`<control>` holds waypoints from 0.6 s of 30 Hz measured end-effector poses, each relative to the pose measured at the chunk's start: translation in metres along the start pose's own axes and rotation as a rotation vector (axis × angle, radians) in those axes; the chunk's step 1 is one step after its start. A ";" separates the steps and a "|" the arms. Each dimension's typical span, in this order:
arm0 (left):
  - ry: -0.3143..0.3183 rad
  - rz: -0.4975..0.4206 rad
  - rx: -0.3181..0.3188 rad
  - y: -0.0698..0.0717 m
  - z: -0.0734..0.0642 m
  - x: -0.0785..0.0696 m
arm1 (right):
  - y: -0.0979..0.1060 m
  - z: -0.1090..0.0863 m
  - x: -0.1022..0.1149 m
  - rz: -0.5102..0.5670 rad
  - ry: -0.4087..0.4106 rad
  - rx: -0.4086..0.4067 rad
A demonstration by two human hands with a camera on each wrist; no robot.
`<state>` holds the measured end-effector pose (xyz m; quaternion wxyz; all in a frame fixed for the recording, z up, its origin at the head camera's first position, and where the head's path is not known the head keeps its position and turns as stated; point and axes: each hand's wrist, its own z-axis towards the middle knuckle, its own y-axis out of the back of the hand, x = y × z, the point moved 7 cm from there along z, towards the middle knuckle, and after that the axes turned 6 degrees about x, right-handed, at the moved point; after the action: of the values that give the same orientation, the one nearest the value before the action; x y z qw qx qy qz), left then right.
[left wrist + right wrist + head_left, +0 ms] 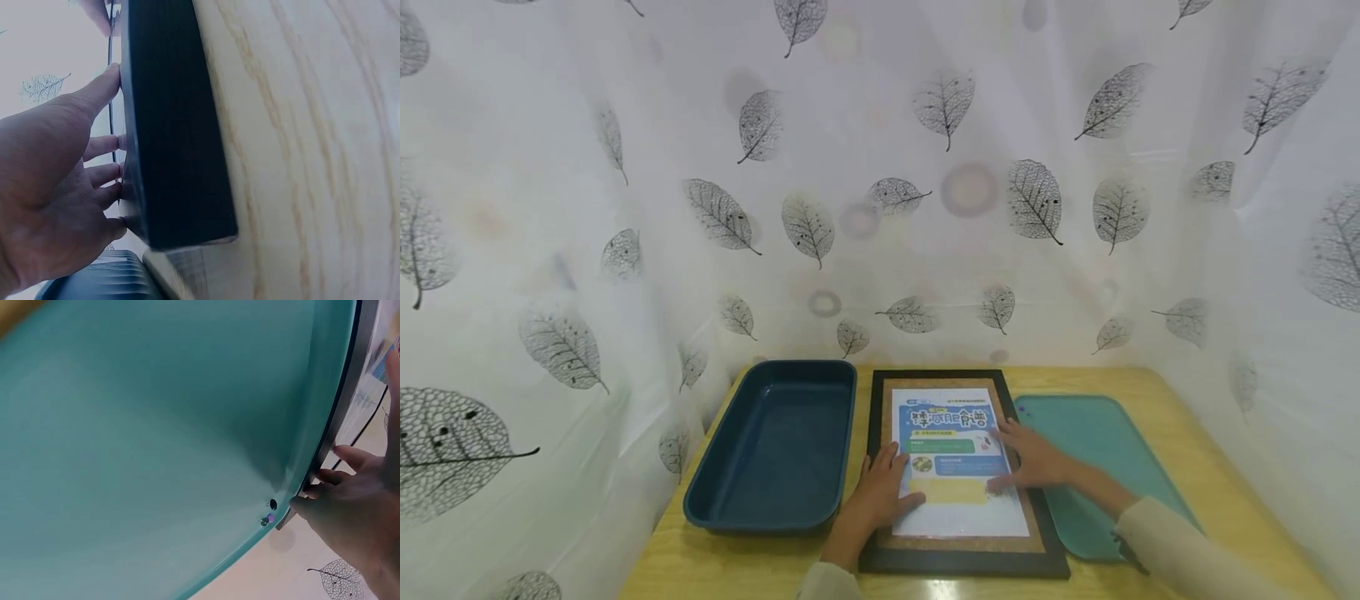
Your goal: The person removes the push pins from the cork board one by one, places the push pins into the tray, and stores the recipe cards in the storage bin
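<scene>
A printed sheet [958, 517] with a blue heading and coloured boxes lies on a cork board [886, 417] with a black frame [970, 562]. My left hand [880, 490] rests at the sheet's left edge with its fingers spread. In the left wrist view, the left hand [62, 169] shows behind the dark frame side [175, 137]. Across the sheet, my right hand [1036, 457] lies at the right edge, fingers extended over the board's side. The right wrist view has the right hand [350, 506] beside the frame, near the teal tray's rim.
Left of the board stands a deep dark blue tray [767, 450]. A shallow teal tray [1097, 450] lies on the right, with a few tiny beads [269, 519] in its corner. Leaf-patterned curtains [880, 258] enclose the wooden table [1157, 400].
</scene>
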<state>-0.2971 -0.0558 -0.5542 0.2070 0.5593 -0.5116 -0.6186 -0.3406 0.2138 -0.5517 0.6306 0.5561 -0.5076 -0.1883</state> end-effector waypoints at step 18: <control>-0.030 -0.121 -0.116 -0.006 -0.004 0.005 | -0.008 -0.001 0.000 0.084 -0.088 0.060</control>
<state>-0.2936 -0.0594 -0.5612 0.1937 0.5668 -0.4431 -0.6670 -0.3374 0.2119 -0.5589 0.5982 0.5441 -0.5630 -0.1707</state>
